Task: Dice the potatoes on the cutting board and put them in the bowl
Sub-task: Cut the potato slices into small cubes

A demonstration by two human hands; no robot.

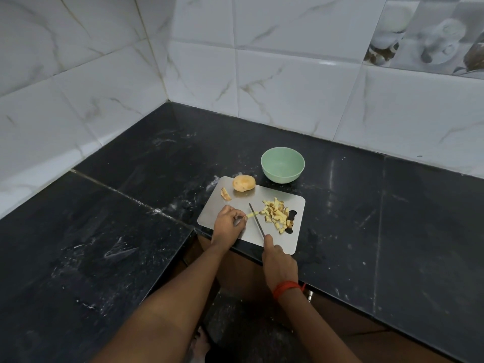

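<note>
Head view: on the board (209, 217), left grip (227, 224) pinches a potato strip (252, 214); right grip (279, 265) clamps the knife (256, 221); dice (277, 216) lie at board's right.

We have a single view, worn on the head. It looks forward and steeply down onto the black stone bench (157, 163), and the rectangular steel cutting board (272, 196) sits just below the middle of the frame. Beyond the board rise the white marble-patterned wall tiles (288, 87), which meet in a corner behind and to the left of it. The wide lens bows the tile lines. Both forearms enter from the bottom edge. The hands, left hand (227, 221) and right hand (277, 263), work at the board's near side. We are near enough to make out the slim knife (256, 221) and the pale potato strip (252, 214).
</note>
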